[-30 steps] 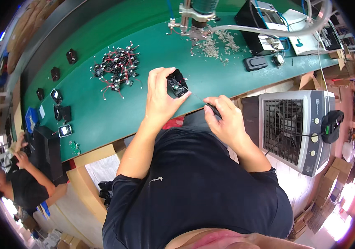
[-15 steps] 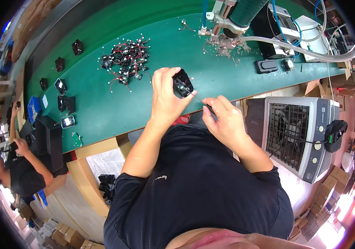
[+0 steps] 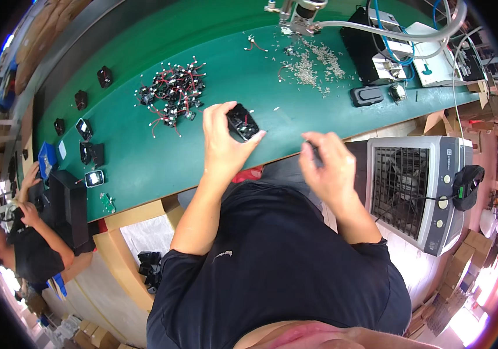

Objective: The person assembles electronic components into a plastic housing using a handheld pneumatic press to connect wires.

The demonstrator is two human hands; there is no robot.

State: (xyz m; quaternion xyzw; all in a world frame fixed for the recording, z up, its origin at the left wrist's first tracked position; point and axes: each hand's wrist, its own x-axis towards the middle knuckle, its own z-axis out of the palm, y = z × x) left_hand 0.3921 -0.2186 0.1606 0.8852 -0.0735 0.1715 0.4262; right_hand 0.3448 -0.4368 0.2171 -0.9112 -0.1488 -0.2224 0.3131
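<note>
- Head view: left fisheye of a worn pair, upright, looking steeply down past the black T-shirt (image 3: 278, 250), which looms nearest.
- Left hand (image 3: 222, 136) and right hand (image 3: 331, 167) sit mid-view, close; the green workbench (image 3: 138, 157) curves away beyond.

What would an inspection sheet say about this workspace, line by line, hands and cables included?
Surface: green tabletop, partly covered.
Work items: black casing; dark object, mostly hidden.
Hands: left hand grips the casing; right hand is curled around the dark object.
Clutter: pile of black parts with red wires; scattered small pale pieces.
Cables: pale hose and blue tubing at upper right.
Surroundings: grilled grey unit at right; another person at left.
</note>
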